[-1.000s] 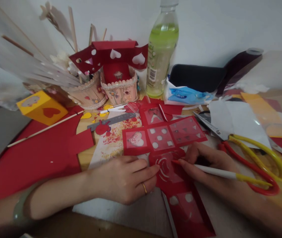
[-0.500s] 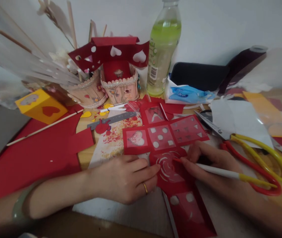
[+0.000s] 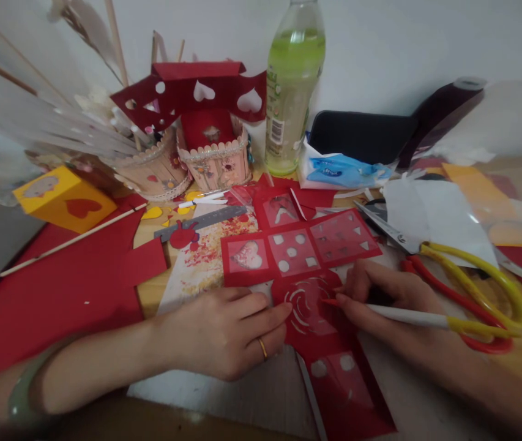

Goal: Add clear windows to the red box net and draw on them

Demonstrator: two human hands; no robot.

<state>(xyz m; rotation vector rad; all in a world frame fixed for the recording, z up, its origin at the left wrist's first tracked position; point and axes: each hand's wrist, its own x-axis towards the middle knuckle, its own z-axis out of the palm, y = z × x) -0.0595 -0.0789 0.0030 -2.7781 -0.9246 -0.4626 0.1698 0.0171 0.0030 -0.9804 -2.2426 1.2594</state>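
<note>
A cross-shaped red paper cut-out lies in front of me, its panels cut with hearts, dots, triangles and curved slits, with clear film over them. My left hand, with a gold ring, has its fingers curled and pressed together, the fingertips on the left edge of the swirl panel. In my right hand is a slim white pen-like tool. Its red tip points at the swirl panel; whether it touches is hard to tell. Scissors with yellow and red handles lie beside my right hand.
A green drink bottle, a stick basket, a phone and a tissue pack stand along the wall. A yellow paper box and red sheets are at left. A grey ruler lies behind my left hand.
The whole view has shifted slightly, so things appear a little further left. Both hands keep almost the same place on the red cut-out, and the white tool stays in my right hand.
</note>
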